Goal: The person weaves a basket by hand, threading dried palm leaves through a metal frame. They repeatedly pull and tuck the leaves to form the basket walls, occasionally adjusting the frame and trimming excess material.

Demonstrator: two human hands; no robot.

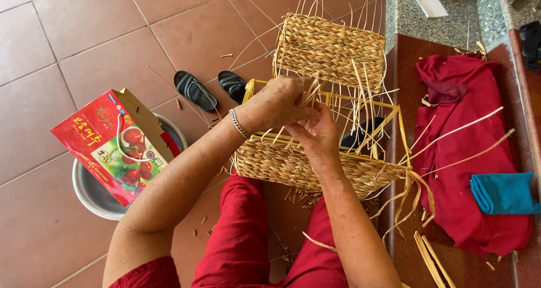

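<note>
Two hands, the left hand (276,103) and the right hand (316,134), meet at the centre; one half-woven straw basket (327,51) on a yellow frame; two black sandals (194,89) at ten o'clock; one red gift bag (110,144) at nine o'clock, over one metal basin (90,195); one red cloth (456,153) and one folded blue cloth (503,193) at three o'clock.

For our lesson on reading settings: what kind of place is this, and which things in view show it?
Probably a home porch or courtyard used for handcraft: a terracotta tiled floor, a pair of sandals left on it, and both hands working a half-woven straw basket beside a stone step.
</note>
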